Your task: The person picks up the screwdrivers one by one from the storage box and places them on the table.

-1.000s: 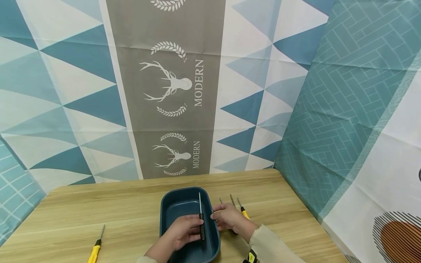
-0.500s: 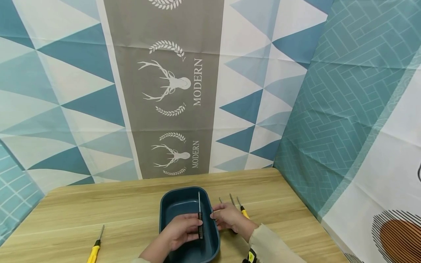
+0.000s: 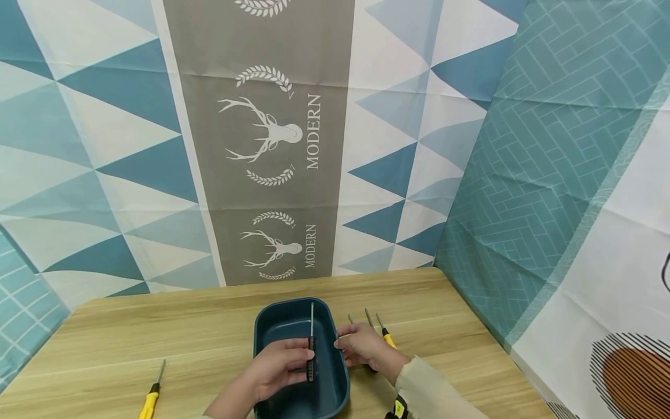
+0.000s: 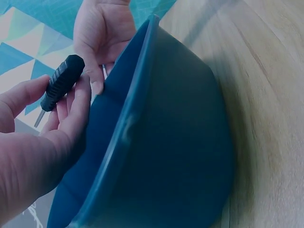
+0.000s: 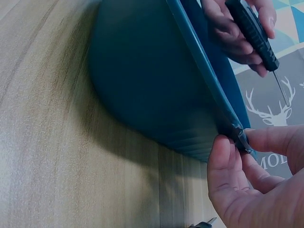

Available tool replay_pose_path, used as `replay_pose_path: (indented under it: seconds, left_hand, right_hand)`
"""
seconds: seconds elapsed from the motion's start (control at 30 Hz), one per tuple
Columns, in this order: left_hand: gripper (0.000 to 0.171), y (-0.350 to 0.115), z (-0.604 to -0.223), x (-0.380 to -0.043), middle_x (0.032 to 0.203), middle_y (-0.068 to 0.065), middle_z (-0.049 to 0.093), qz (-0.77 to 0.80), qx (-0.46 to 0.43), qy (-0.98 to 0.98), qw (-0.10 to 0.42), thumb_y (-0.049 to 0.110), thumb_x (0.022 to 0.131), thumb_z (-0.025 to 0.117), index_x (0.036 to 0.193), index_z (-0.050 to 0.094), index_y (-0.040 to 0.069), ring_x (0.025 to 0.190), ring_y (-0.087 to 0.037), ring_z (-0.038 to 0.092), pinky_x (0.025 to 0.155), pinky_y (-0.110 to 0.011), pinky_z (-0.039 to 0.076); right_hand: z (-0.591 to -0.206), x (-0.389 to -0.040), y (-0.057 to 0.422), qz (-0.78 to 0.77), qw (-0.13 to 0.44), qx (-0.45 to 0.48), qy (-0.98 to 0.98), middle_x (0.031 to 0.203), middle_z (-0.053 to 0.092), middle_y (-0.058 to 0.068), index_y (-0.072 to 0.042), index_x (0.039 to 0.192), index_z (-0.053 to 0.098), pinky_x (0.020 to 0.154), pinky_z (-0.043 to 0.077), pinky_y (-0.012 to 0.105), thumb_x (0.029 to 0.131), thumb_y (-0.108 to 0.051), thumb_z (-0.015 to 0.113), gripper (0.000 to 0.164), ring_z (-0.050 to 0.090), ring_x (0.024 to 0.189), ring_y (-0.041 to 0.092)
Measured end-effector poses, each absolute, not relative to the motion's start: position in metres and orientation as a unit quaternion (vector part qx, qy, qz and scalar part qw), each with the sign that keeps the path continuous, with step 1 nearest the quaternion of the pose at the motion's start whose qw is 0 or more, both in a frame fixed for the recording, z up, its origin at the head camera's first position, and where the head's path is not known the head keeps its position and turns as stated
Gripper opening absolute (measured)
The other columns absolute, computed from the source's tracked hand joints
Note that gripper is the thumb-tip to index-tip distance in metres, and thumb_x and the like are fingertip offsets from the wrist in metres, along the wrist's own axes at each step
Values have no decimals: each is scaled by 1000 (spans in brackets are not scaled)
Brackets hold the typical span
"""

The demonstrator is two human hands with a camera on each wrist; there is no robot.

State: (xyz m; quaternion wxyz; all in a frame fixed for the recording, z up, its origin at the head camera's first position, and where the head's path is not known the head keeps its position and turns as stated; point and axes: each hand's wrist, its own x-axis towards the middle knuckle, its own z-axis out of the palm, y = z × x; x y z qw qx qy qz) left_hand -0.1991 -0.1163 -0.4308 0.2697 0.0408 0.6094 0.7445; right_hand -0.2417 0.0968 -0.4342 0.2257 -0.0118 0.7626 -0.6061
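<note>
A dark blue rectangular bin [image 3: 262, 326] stands on the wooden table. Over its opening my left hand [image 3: 280, 366] pinches a black-handled screwdriver [image 3: 311, 358] between thumb and fingers, its thin metal shaft pointing away from me. The left wrist view shows the ribbed black handle [image 4: 64, 80] between the fingertips, above the rim. My right hand [image 3: 363, 346] grips the bin's right rim; in the right wrist view the thumb and fingers pinch the edge [image 5: 240, 137]. What lies on the bin's floor beneath the left hand is hidden.
A yellow-handled screwdriver [image 3: 152, 396] lies on the table [image 3: 209, 343] at the left. Several more screwdrivers lie behind the right hand, one with a yellow and black handle [image 3: 388, 337]. A black and yellow object [image 3: 400, 407] sits by the right sleeve. Patterned cloth [image 3: 272, 174] hangs behind.
My left hand has shifted slightly left with the screwdriver, whose shaft now stands a little straighter in view. My right hand stays at the bin's rim.
</note>
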Motion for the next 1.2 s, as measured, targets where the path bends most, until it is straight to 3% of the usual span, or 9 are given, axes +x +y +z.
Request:
replay_pose_path:
  seconds: [0.53, 1.2]
  left_hand:
    - [67, -134, -420, -193, 107, -3, 66, 750, 62, 602, 267, 16, 91, 59, 140, 25, -14, 99, -14, 63, 88, -36, 53]
    - [74, -163, -421, -185, 113, -5, 59, 743, 60, 610, 269, 18, 92, 57, 142, 13, -16, 102, -15, 59, 89, -36, 52]
  right_hand:
    - [-432, -244, 98, -609, 220, -29, 762, 70, 59, 0, 4, 116, 55, 49, 48, 20, 85, -6, 62, 34, 51, 54, 9]
    - [-437, -240, 97, -598, 201, -20, 776, 79, 60, 5, 3, 117, 55, 53, 50, 24, 85, -8, 62, 34, 53, 60, 13]
